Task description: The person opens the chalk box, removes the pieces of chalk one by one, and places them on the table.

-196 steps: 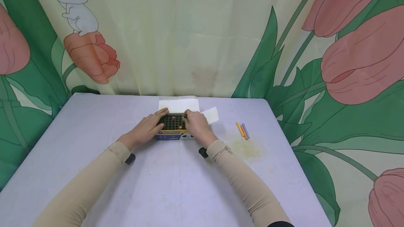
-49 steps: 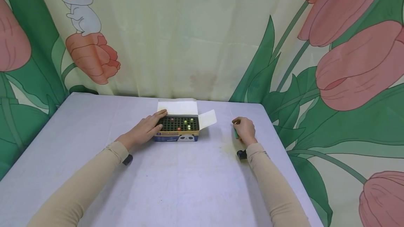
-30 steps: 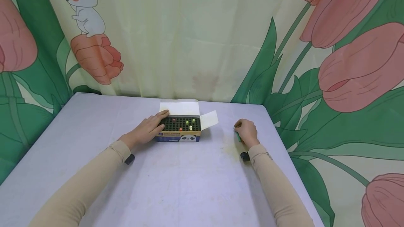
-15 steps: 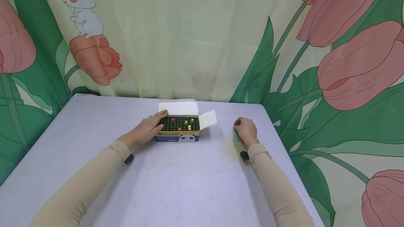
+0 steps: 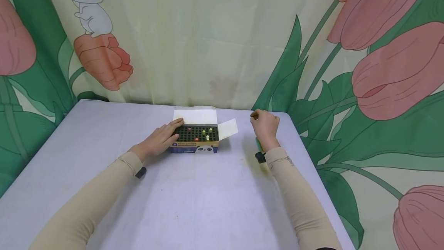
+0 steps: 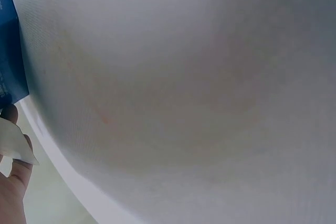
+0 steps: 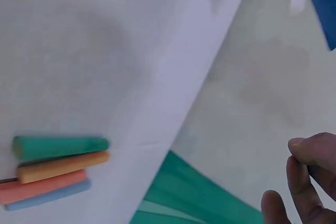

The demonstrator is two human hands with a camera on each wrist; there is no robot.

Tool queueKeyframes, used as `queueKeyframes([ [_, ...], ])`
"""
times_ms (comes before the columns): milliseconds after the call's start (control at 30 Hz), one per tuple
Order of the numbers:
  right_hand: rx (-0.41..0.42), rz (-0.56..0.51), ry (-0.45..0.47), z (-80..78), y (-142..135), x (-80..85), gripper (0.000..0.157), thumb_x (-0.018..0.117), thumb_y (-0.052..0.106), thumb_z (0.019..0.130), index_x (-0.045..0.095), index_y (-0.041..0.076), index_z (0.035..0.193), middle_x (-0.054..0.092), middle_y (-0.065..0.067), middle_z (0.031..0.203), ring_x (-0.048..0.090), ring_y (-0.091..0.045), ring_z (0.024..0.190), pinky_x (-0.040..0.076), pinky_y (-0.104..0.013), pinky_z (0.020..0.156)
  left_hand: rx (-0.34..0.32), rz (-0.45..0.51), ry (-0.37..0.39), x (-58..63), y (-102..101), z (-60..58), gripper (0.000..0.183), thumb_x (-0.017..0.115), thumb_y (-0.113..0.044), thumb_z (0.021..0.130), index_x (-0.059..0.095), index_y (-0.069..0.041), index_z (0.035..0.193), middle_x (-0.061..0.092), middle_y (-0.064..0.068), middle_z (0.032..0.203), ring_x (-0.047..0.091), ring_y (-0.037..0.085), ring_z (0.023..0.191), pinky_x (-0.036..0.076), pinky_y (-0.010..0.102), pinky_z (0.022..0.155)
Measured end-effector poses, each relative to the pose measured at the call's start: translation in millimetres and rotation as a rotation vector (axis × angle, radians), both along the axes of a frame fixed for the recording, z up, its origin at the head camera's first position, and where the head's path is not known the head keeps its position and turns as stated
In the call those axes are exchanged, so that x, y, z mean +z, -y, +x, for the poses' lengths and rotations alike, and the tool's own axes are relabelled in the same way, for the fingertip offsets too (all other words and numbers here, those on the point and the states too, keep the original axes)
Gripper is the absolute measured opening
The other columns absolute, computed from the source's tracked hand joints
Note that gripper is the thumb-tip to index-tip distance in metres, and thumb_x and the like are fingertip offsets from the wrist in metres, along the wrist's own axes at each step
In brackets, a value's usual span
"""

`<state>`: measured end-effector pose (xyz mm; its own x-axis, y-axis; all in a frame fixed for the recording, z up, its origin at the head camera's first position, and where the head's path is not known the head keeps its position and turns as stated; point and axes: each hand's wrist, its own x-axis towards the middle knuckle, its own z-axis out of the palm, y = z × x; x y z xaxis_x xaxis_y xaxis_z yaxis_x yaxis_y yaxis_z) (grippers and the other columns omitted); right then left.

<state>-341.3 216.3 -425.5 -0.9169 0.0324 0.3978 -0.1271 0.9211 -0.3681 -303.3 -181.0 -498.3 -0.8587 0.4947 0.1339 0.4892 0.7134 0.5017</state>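
Note:
My left hand [image 5: 157,138] rests against the left end of an open chalk box [image 5: 184,149], fingers fairly straight, thumb near the front corner. In the left wrist view that hand [image 6: 13,192] shows at the edge beside a white flap [image 6: 16,142] and the blue box side [image 6: 10,61]. A black holed insert [image 5: 189,134] fills the box; several coloured chalk ends stand in it. My right hand [image 5: 265,126] is raised right of the box, thumb and index bent close together, nothing visible between them. Below it lie a green chalk [image 7: 60,148], orange chalk [image 7: 63,166], red chalk [image 7: 42,186] and blue chalk [image 7: 50,196].
The box's white lid [image 5: 195,115] stands up at the back, and its right flap [image 5: 228,129] sticks out sideways. A pale cloth [image 5: 194,196] covers the table. Behind the far edge hangs a printed curtain [image 5: 194,49].
My right hand carried the green chalk from the box to the other chalks, set it down beside them, and has since risen away toward the back. The left hand stays at the box.

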Motion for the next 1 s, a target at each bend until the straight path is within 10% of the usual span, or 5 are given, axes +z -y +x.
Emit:
queueKeyframes([
  [333, 0.095, 0.045, -0.111, 7.1, 38, 23.4, 0.007, 0.074, 0.016, 0.096, 0.081, 0.016, 0.098, 0.078, -0.003, 0.095, 0.069, -0.027, 0.091, 0.034, -0.060, 0.105, 0.003, 0.001, 0.009, 0.9, -3, -0.5, 0.061, 0.034, -0.037, 0.114, 0.018, -0.013, 0.167, 0.014, 0.006, 0.175, 0.035, 0.044, 0.147, 0.028, 0.068, 0.114],
  [600, 0.347, 0.191, -0.178, 21.6, 83, 12.8, 0.006, 0.075, 0.018, 0.097, 0.080, 0.019, 0.095, 0.077, 0.002, 0.095, 0.069, -0.021, 0.091, 0.042, -0.054, 0.101, 0.016, -0.004, 0.020, 1.1, -1, -1.5, 0.061, 0.032, -0.039, 0.114, 0.016, -0.015, 0.168, 0.012, 0.005, 0.175, 0.031, 0.043, 0.151, 0.025, 0.068, 0.116],
  [1000, 0.549, 0.355, 0.019, 36.5, 127, -0.5, 0.008, 0.074, 0.025, 0.097, 0.079, 0.025, 0.103, 0.076, 0.007, 0.101, 0.069, -0.016, 0.096, 0.043, -0.052, 0.106, 0.019, 0.005, 0.007, -2.8, 3, -1.8, 0.060, 0.033, -0.039, 0.113, 0.019, -0.017, 0.167, 0.015, 0.003, 0.175, 0.039, 0.043, 0.144, 0.029, 0.068, 0.113],
])
